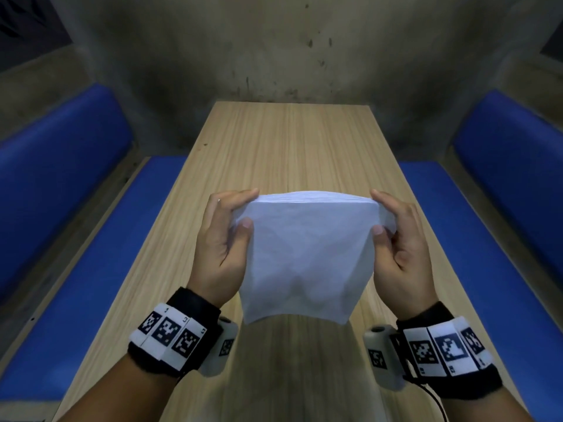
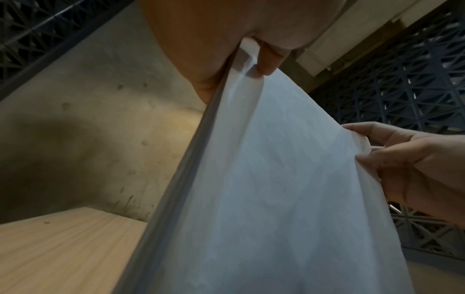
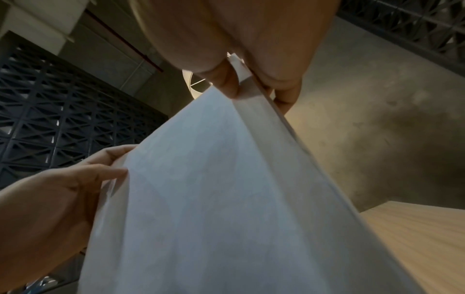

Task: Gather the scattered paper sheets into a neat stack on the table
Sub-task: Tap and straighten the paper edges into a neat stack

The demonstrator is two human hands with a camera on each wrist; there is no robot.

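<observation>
A stack of white paper sheets stands upright between both hands above the wooden table. My left hand grips its left edge, thumb on the near face and fingers behind. My right hand grips the right edge the same way. In the left wrist view the paper stack fills the middle, my left hand pinches its top and the right hand holds the far side. In the right wrist view the paper stack is pinched by my right hand, with the left hand opposite.
Blue padded benches run along both sides of the table. A grey concrete wall closes the far end. The stack's lower edge hangs a little above the tabletop.
</observation>
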